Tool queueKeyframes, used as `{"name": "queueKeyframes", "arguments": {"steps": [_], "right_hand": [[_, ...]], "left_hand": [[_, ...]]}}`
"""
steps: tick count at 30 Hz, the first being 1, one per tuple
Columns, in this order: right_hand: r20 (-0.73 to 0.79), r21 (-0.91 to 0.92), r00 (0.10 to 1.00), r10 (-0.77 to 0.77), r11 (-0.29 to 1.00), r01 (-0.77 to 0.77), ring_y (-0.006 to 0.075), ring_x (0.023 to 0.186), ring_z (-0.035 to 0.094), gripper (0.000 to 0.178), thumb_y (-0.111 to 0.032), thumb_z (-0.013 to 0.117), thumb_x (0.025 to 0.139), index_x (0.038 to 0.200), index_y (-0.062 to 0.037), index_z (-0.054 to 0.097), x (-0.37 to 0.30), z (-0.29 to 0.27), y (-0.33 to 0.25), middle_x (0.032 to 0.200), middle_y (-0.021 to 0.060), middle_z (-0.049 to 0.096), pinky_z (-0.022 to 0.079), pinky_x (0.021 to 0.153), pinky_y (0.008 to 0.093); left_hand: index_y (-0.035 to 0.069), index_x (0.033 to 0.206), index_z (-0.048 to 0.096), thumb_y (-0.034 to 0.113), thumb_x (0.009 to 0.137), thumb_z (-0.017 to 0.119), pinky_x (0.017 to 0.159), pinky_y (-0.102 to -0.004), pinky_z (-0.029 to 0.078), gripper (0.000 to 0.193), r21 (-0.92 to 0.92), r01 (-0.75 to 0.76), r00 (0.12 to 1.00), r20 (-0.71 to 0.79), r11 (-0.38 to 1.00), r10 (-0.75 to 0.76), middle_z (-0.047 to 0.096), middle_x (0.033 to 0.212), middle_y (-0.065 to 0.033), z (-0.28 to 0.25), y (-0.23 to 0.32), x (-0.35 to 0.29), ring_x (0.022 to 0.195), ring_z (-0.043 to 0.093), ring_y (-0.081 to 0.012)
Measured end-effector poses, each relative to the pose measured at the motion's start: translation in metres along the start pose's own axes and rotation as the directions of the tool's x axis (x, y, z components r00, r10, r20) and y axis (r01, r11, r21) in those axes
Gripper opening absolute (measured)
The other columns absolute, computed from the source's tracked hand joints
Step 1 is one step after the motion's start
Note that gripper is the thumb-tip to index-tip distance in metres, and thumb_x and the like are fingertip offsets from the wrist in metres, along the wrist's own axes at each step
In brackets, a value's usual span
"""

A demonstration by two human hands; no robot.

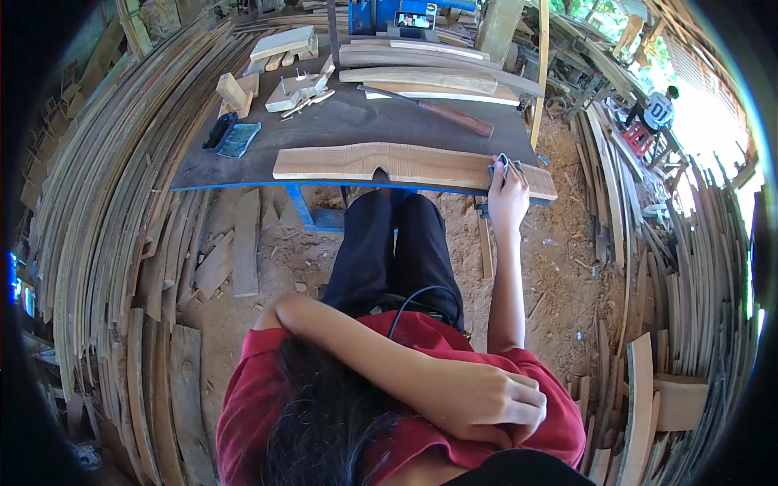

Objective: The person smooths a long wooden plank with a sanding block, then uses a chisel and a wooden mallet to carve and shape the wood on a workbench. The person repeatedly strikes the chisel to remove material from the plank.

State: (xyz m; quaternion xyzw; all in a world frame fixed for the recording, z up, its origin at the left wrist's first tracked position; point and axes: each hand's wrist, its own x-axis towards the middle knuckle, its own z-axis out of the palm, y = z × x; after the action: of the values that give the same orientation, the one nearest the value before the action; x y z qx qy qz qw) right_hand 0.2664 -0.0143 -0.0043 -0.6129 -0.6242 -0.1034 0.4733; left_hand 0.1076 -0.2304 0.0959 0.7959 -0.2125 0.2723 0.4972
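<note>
A long, shaped wooden board (442,165) lies along the near edge of the dark worktable, with a small notch in its near side. At its right end my right hand (508,193) grips a folded greyish sheet that looks like sandpaper (500,162), resting on the wood. My left arm is bent across my chest. My left hand (494,402) lies against the red shirt (539,437) near my right shoulder, its fingers curled; whatever is inside them, if anything, is hidden.
The dark table (324,130) carries a wooden-handled tool (458,118), wood blocks (235,94), a dark case (219,132), a bluish sheet (241,139) and stacked boards (421,78). A phone (414,20) stands behind. Timber stacks (105,211) flank me. A person (656,109) sits far right.
</note>
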Motion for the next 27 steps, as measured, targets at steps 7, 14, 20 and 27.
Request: {"name": "queueKeyframes", "arguments": {"steps": [7,14,20,27], "right_hand": [[-0.007,-0.005,1.0,-0.018,1.0,0.018,0.0324,0.097,0.06,0.028,-0.022,0.049,0.091,0.096,-0.0008,0.066,0.0,0.002,0.004,0.102,0.0167,0.064,0.045,0.088,0.0389],[-0.001,-0.02,1.0,-0.022,1.0,0.022,0.0321,0.098,0.06,0.029,-0.023,0.049,0.091,0.097,-0.0009,0.066,0.0,0.002,0.006,0.102,0.0166,0.064,0.044,0.089,0.0388],[0.003,-0.011,1.0,-0.017,1.0,0.017,0.032,0.098,0.06,0.029,-0.023,0.049,0.091,0.096,-0.0004,0.066,0.0,0.001,0.003,0.102,0.0165,0.064,0.044,0.089,0.0389],[-0.02,-0.019,0.999,-0.035,0.999,0.035,0.0321,0.096,0.061,0.027,-0.021,0.05,0.09,0.095,-0.0004,0.066,0.0,0.003,0.006,0.101,0.0162,0.065,0.045,0.088,0.0392]], "left_hand": [[0.0,0.111,0.05,0.019,0.09,0.052,0.091,-0.0382,0.041,0.028,-0.194,0.047,0.987,0.161,0.98,-0.016,0.051,0.114,-0.0156,0.0,-0.004,-0.004,0.107,0.051,-0.0317],[0.002,0.14,0.024,0.032,0.098,0.029,0.106,-0.0502,0.023,0.052,-0.141,0.07,0.93,0.368,0.987,-0.013,0.024,0.144,-0.0188,-0.003,-0.003,-0.01,0.134,0.024,-0.0321],[0.003,0.142,0.02,0.031,0.097,0.03,0.107,-0.0516,0.02,0.053,-0.124,0.038,0.955,0.297,0.992,0.001,0.018,0.148,-0.0171,0.001,-0.005,-0.002,0.136,0.02,-0.032],[-0.006,0.106,0.055,0.016,0.089,0.052,0.088,-0.0409,0.044,0.028,-0.081,-0.026,1.0,-0.018,0.996,0.025,0.058,0.112,-0.0177,0.003,-0.004,0.005,0.099,0.055,-0.0354]]}}
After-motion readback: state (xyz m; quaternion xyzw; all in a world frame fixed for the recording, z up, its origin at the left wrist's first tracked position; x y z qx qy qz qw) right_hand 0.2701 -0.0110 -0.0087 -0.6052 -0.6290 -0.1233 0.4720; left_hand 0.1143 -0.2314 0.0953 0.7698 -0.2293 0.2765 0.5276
